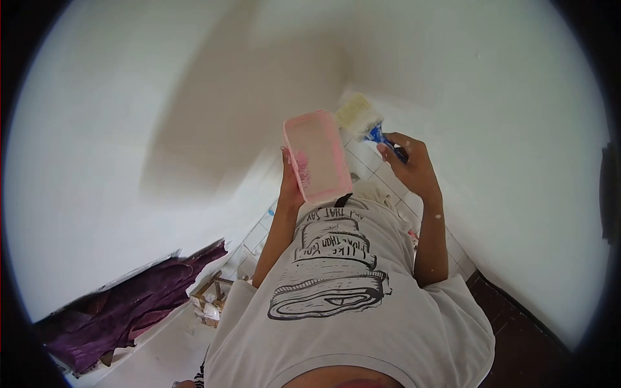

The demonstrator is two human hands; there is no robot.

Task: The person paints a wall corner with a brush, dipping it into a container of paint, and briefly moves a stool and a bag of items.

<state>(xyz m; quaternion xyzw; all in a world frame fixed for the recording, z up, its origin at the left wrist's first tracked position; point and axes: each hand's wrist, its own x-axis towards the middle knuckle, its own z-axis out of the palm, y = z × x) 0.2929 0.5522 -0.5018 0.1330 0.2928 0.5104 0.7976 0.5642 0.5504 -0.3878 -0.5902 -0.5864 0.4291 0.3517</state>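
A pink rectangular container (343, 169) with pale paint inside rests in my left hand (289, 180), whose fingers wrap round its left side. Pink streaks show through the paint near that edge. My right hand (414, 165) grips the blue handle of a wide paintbrush (359, 116) between thumb and fingers. The brush's pale bristles point up and to the left, beside the container's upper right corner. Whether bristles and container touch is unclear.
White walls (517, 129) rise on both sides and meet ahead. White floor tiles (362, 152) show below. Purple cloth (129, 304) lies at the lower left, near a small wooden frame (210, 294). A dark red-brown surface (511, 323) is at the lower right.
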